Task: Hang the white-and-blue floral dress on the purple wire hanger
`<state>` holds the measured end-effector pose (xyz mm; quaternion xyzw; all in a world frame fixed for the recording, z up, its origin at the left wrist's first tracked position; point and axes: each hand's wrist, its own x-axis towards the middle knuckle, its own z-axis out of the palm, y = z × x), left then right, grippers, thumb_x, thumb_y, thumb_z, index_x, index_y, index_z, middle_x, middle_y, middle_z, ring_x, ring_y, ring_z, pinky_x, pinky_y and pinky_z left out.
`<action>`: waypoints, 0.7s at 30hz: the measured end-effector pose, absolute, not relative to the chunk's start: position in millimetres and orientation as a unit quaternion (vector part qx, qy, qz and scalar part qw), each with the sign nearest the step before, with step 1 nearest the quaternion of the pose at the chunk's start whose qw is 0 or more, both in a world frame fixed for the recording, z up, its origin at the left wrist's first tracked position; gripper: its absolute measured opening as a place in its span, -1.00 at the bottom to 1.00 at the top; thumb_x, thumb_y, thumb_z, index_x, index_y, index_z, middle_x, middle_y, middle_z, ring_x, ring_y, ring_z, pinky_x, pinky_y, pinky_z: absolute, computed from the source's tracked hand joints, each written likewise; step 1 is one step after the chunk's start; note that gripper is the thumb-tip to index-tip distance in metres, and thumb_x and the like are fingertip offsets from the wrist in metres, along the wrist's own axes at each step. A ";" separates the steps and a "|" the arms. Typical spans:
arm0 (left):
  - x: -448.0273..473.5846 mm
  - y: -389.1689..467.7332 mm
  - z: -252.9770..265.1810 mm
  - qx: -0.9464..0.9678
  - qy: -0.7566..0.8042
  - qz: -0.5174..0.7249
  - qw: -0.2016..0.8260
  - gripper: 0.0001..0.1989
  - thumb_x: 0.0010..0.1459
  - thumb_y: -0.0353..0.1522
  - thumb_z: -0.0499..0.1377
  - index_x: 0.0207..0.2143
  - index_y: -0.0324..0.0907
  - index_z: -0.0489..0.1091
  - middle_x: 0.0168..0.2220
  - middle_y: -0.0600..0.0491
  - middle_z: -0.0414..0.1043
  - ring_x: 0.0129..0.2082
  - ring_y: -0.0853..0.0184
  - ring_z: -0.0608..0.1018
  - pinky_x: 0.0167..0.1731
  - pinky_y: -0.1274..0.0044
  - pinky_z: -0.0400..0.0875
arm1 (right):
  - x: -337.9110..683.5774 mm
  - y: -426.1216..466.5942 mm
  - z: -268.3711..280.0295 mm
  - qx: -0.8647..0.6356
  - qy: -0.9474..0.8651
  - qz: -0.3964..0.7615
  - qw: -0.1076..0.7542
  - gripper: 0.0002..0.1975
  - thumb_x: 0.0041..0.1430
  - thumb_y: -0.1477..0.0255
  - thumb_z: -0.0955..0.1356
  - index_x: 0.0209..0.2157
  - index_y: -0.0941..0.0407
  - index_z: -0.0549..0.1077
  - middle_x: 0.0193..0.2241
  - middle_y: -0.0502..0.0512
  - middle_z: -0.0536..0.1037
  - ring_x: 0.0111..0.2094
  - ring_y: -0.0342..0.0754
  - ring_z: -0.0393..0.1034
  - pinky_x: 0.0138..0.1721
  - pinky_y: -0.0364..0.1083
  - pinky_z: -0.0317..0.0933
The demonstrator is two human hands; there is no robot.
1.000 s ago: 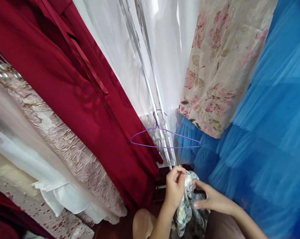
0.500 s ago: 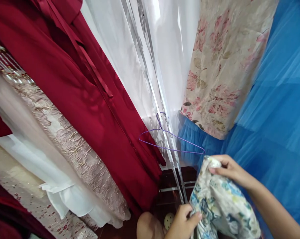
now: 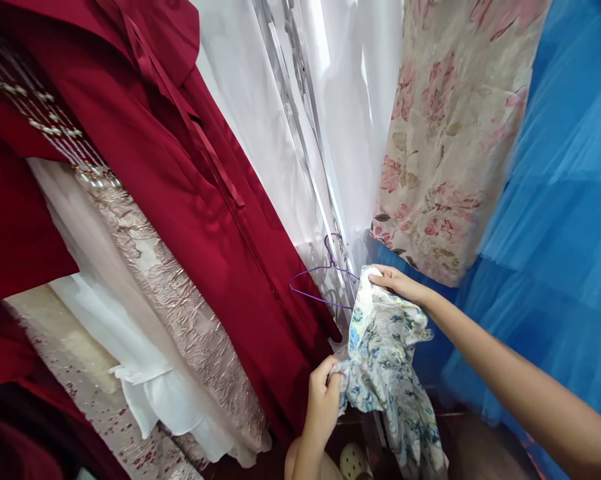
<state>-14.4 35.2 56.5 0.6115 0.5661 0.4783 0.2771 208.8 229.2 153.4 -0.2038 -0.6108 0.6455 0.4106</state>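
A white floral garment [image 3: 388, 353] with blue and yellow blooms hangs between my two hands. My right hand [image 3: 388, 280] pinches its upper edge, beside a purple wire hanger [image 3: 308, 295]. The hanger's right end is hidden behind the cloth; whether it is inside the garment I cannot tell. Its hook is up against a pale metal pole [image 3: 325, 200]. Lower and to the left, my left hand [image 3: 325, 387] grips another edge of the same garment, fingers closed on the fabric.
Long red clothing [image 3: 220, 267] and a pinkish textured gown [image 3: 190, 313] hang on the left. White fabric [image 3: 245, 107] is behind the pole. A beige floral dress [image 3: 430, 167] and blue tulle [image 3: 555, 247] hang on the right. A cream perforated shoe [image 3: 354, 461] shows below.
My right hand has moved left and up with the garment, drawing its edge over the hanger's right part. My left hand has shifted left and up, and the garment hangs more stretched out.
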 end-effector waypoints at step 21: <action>-136.2 204.0 163.2 0.655 0.594 0.466 0.022 -0.75 0.17 -0.47 -0.06 -0.24 -0.15 0.40 -0.24 0.01 0.50 -0.23 0.26 0.53 -0.17 0.46 0.39 | 218.2 219.5 153.2 -0.216 -0.539 0.754 0.306 -0.70 0.00 0.25 0.52 -0.38 0.20 0.52 -0.51 0.05 0.60 -0.53 -0.10 0.47 -0.44 -0.15 0.37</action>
